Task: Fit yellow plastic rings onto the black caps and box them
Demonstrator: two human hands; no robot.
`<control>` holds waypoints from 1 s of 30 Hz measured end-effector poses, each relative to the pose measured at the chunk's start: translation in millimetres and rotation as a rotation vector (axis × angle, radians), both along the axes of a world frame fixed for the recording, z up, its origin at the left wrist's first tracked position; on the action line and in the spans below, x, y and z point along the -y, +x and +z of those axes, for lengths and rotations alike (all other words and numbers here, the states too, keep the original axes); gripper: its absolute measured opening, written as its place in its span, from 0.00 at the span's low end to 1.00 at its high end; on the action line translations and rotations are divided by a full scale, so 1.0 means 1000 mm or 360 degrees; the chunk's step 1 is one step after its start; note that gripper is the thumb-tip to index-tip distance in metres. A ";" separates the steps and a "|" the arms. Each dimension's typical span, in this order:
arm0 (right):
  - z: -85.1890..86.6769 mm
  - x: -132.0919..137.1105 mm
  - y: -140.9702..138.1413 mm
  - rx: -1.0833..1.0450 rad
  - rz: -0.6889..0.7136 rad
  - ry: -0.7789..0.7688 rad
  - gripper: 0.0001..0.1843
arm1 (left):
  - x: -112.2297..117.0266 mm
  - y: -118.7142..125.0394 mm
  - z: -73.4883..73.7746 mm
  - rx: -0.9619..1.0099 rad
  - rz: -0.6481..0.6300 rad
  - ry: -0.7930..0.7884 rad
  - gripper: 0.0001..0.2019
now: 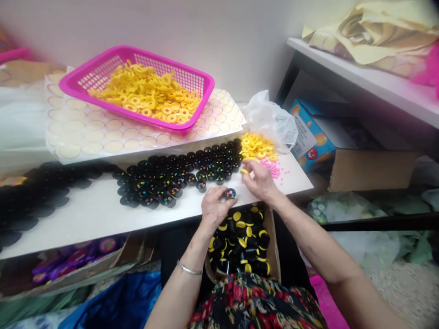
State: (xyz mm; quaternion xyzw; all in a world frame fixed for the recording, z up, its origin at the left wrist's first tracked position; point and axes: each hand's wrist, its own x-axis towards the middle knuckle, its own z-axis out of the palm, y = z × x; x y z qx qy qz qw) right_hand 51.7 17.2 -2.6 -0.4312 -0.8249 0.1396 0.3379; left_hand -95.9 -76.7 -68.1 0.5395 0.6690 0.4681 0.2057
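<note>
My left hand (215, 208) is closed around a small black cup (231, 193) with bits of pink and other colours inside, near the table's front edge. My right hand (258, 179) pinches a yellow ring-shaped piece (244, 172) to the right of that cup. Rows of similar black cups (164, 176) with coloured specks stand to the left. Behind my right hand lie a heap of yellow rings (258, 146) and a scatter of small pink pieces (272, 168). On my lap, a cardboard box (273, 242) holds many black cups with yellow tops (240, 230).
A pink basket (206, 93) of yellow rings stands on printed sheets (113, 137) at the back. Beside it lies a clear plastic bag (269, 116). At the right are a blue carton (313, 137) and a raised white shelf (370, 75). More black cups (37, 196) extend left.
</note>
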 end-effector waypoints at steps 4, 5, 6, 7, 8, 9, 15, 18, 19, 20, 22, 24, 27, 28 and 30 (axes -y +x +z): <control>-0.021 0.038 -0.008 0.0048 0.0224 -0.0014 0.06 | 0.000 0.002 0.001 0.0010 0.0006 -0.0027 0.13; -0.024 0.041 -0.009 0.0030 0.0212 -0.0002 0.05 | 0.000 0.002 0.001 0.0010 -0.0012 -0.0027 0.13; -0.026 0.043 -0.009 0.0014 0.0196 0.0013 0.05 | 0.000 0.002 0.001 0.0011 -0.0031 -0.0024 0.14; -0.027 0.044 -0.009 0.0006 0.0192 0.0031 0.05 | 0.000 0.002 0.001 0.0012 -0.0045 -0.0020 0.14; -0.027 0.044 -0.008 0.0013 0.0207 0.0051 0.05 | 0.000 0.002 0.001 0.0014 -0.0051 -0.0018 0.14; -0.026 0.044 -0.007 0.0037 0.0244 0.0073 0.06 | 0.001 0.002 0.001 0.0013 -0.0051 -0.0019 0.14; -0.022 0.047 -0.003 0.0159 0.0549 0.0129 0.07 | 0.002 0.002 0.004 -0.0031 -0.0066 -0.0035 0.13; -0.022 0.048 -0.005 0.0102 0.0564 0.0106 0.06 | 0.002 0.002 0.003 -0.0021 -0.0079 -0.0018 0.14; -0.021 0.047 -0.006 0.0099 0.0567 0.0072 0.06 | 0.002 0.002 0.003 -0.0010 -0.0079 -0.0015 0.14; -0.020 0.047 -0.007 0.0095 0.0563 0.0031 0.06 | 0.001 0.002 0.003 0.0003 -0.0080 -0.0017 0.14; -0.017 0.046 -0.007 0.0077 0.0542 -0.0067 0.07 | 0.001 0.002 0.004 0.0035 -0.0087 -0.0025 0.14; -0.014 0.046 -0.008 0.0065 0.0509 -0.0165 0.07 | 0.002 -0.001 0.006 0.0126 -0.0133 -0.0018 0.15; -0.010 0.044 -0.012 0.0139 0.0485 -0.0255 0.06 | 0.004 -0.008 0.014 0.0598 -0.0174 -0.0019 0.14; -0.009 0.043 -0.014 0.0178 0.0481 -0.0254 0.04 | 0.004 -0.009 0.017 0.0817 -0.0149 -0.0058 0.14; -0.006 0.042 -0.018 0.0240 0.0470 -0.0238 0.03 | 0.004 -0.009 0.024 0.1151 -0.0063 -0.0177 0.11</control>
